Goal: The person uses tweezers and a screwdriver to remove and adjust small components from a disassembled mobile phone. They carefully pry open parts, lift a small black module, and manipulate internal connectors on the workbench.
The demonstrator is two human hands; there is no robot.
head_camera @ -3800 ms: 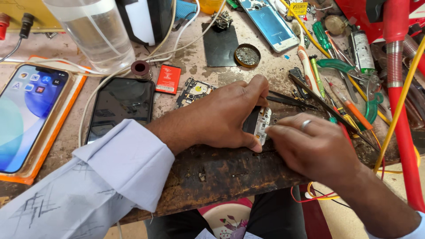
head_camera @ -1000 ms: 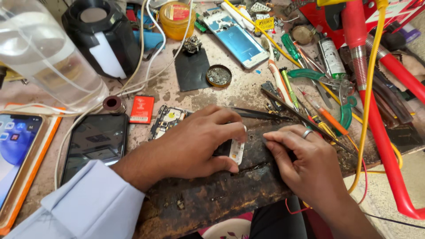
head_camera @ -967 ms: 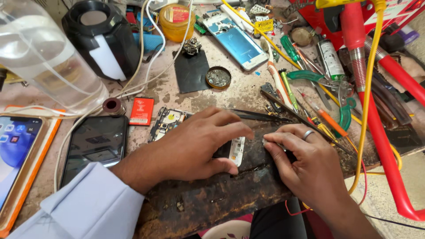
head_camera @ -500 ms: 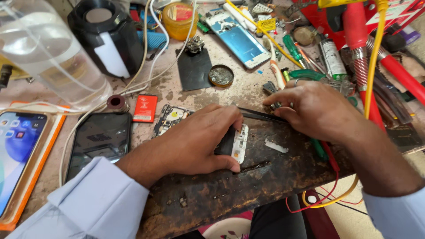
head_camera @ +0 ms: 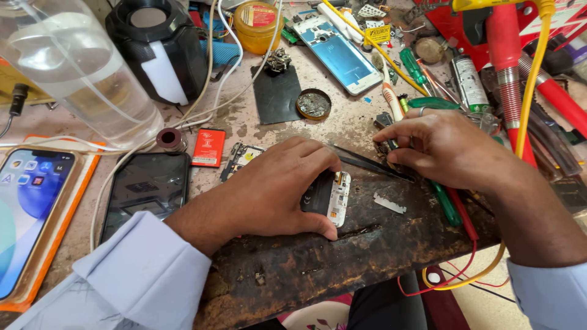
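Note:
My left hand presses down on a small opened phone with a white frame, which lies on a dark, scorched wooden board. My right hand is apart from the phone, up and to the right. Its fingertips are curled at the edge of a pile of tools, right above black tweezers. I cannot tell whether it grips anything. A small silver metal piece lies loose on the board between my hands.
At left lie a lit phone on an orange pad, a dark phone, a red battery and a circuit board. Behind stand a clear plastic container, a black round device, a blue phone frame and a yellow cable.
My right hand has left the opened phone and moved up and right to the tool pile. The silver piece now lies bare on the board. My left hand keeps its hold.

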